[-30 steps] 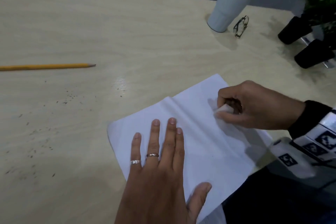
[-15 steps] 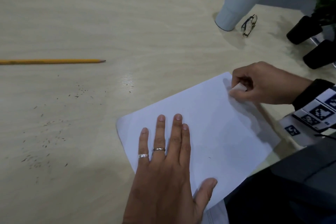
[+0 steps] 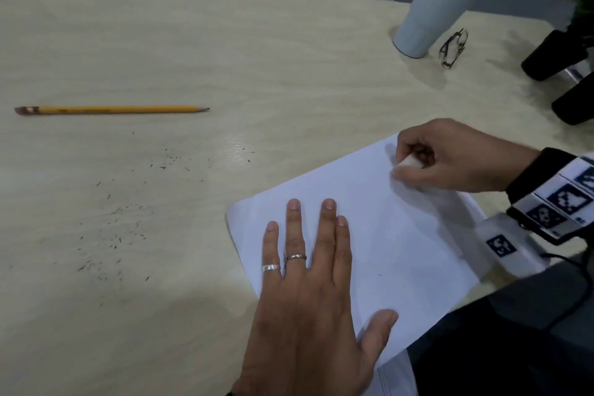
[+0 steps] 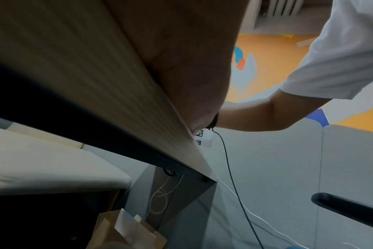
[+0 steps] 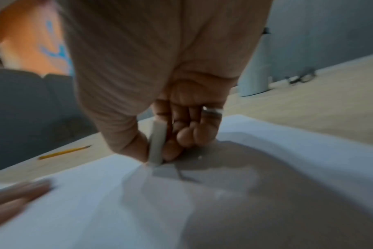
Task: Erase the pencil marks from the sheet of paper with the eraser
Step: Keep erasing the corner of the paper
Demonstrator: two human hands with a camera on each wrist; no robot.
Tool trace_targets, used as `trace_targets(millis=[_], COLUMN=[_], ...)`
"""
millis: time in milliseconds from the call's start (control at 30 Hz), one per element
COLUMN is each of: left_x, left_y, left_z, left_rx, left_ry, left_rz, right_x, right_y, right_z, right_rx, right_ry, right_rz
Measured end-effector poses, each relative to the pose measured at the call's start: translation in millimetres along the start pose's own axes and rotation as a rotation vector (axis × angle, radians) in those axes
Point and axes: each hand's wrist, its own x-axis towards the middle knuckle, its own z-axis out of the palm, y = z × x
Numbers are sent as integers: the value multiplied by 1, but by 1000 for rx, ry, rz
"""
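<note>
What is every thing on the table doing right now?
Left hand: flat, pressing the paper down.
Right hand: pinching the eraser.
Eraser: tip touching the paper.
Paper: lying flat on the table.
Pencil: lying alone, untouched.
Tumbler: upright, lid on.
Glasses: folded beside the tumbler.
Eraser crumbs: scattered on the table.

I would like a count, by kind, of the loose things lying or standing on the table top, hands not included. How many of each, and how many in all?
Sheet of paper: 1
Eraser: 1
Pencil: 1
Tumbler: 1
Pair of glasses: 1
Black plant pots: 2, partly cut off at the right edge
Total: 7
</note>
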Motion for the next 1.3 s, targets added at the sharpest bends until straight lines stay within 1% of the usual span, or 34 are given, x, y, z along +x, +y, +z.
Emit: trace_targets(millis=[100,200,300,367,467,533,633,700,800,867,967,1033,1100,1133,1167,1200,1300], left_x=[-1,-4,-11,-15,-13,-15,-20,-23,-27,-29,-31,-31,-33,-34,-34,-35,-37], left_y=[-1,-3,-9,-13,-16,-22,-35,-41,-45,-48,-50,-51,-52,-53,-53,-53,-54], left_z=[-4,-8,-12,-25,-59,-73,-78,-79,-76,-74,-72,-71,-70,-69,-69,-68,-66], left_rx=[-4,-32,-43,-15,92,98,87,47,14,-8,-46,-71,-100,-114,-124,-127,-117], left_ry=[-35,-66,-111,-192,-377,-435,-403,-385,-352,-321,-252,-207,-157,-139,-127,-120,-89], left_rz=[-3,5,22,-3,-102,-170,-189,-191,-183,-170,-162,-167,-172,-173,-171,-167,-156], right_x=[1,-3,-4,-3,-4,-5,-10,-13,-14,-10,-7,-10,-14,-16,-16,-13,-4], right_y=[10,1,3,3,-2,-8,-22,-37,-58,-57,-52,-60,-78,-86,-89,-85,-72], right_z=[-11,-3,-3,-4,-1,-1,-7,-3,11,11,-4,-2,12,21,26,26,10], right_rx=[-97,-99,-97,-103,-125,-161,-168,-102,-83,-78,-99,-101,-53,-38,-26,-18,-53], right_ry=[61,68,44,35,32,18,39,45,-44,-75,-12,12,-48,-81,-93,-79,26], right_rz=[51,52,99,110,129,140,127,116,122,180,240,190,82,49,48,76,167])
